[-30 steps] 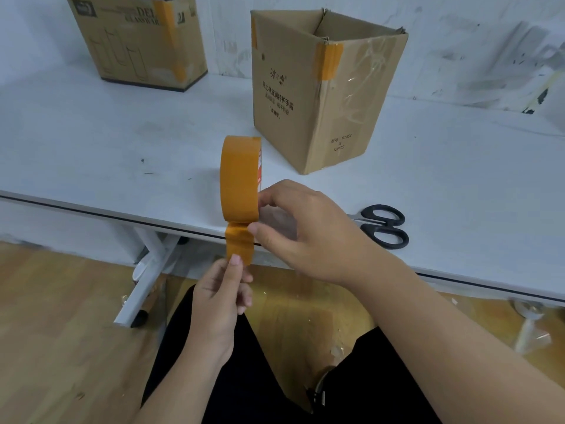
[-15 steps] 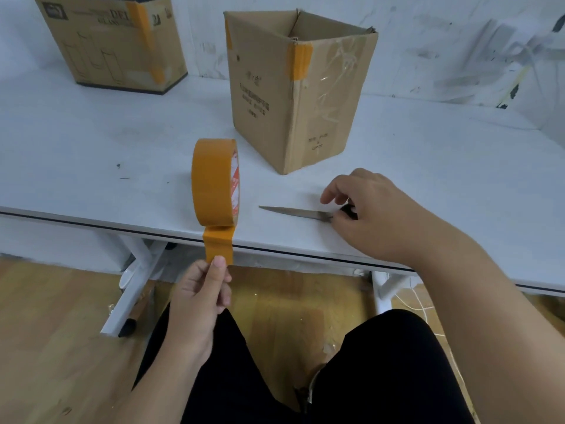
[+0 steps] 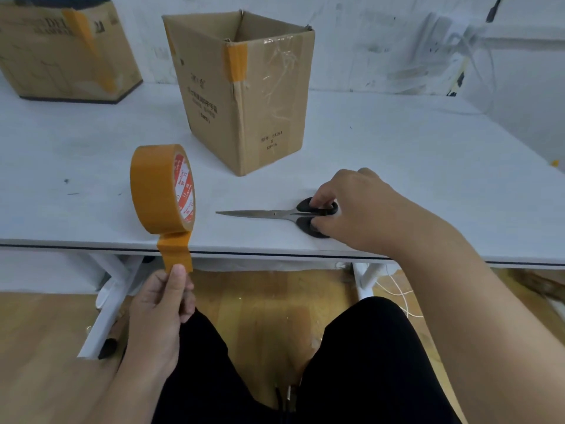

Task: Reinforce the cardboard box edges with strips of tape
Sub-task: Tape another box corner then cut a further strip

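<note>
Two hands are at work along the near edge of the white table (image 3: 397,142). The left hand (image 3: 159,304) pinches the free end of the tape strip (image 3: 175,252) between thumb and fingers, below the table's front edge, and the orange tape roll (image 3: 154,188) stands on edge above it, upright, its red-and-white core label facing right. Whether the roll rests on the tabletop or is held up by the strip cannot be told. The right hand (image 3: 351,206) curls its fingers into the black handles of the scissors (image 3: 275,213), which lie flat near the front edge, blades closed and pointing left toward the roll, with a bare gap between tip and roll.

Behind both, toward the middle of the table, the open cardboard box (image 3: 244,96) stands upright with one corner edge facing the person; a short orange tape piece wraps the top of that corner, and clear tape glints on its right face. Bare tabletop lies between box and scissors, and widely to the right. A second cardboard box (image 3: 61,53) sits at the far left corner, well apart, with an orange strip down its side.
</note>
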The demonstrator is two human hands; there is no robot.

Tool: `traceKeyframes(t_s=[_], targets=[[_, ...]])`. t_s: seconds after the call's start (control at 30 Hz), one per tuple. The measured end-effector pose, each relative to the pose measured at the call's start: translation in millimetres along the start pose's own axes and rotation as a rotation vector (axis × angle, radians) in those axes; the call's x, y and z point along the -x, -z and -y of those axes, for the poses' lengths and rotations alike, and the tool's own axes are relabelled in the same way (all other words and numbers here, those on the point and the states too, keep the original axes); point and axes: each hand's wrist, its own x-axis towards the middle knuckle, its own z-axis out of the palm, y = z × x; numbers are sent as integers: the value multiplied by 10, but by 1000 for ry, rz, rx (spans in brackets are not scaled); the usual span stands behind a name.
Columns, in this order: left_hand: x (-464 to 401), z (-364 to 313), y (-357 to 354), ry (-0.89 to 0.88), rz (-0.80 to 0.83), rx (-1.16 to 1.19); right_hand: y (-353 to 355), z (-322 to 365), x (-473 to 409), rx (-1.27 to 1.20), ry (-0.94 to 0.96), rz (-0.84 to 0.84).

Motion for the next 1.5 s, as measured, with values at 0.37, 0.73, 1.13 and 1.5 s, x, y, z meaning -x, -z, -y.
traceKeyframes(t_s=[0.37, 0.73, 1.13, 1.5], targets=[[12, -7, 4, 18, -1, 10, 78, -47, 125, -16, 55, -17], [15, 2, -17, -7, -10, 31, 185, 190, 497, -222, 2, 320], [10, 14, -13, -40, 19, 21, -72, 456, 392, -141, 0, 398], [-8, 60, 21, -35, 34, -7, -88, 565, 309, -122, 17, 360]])
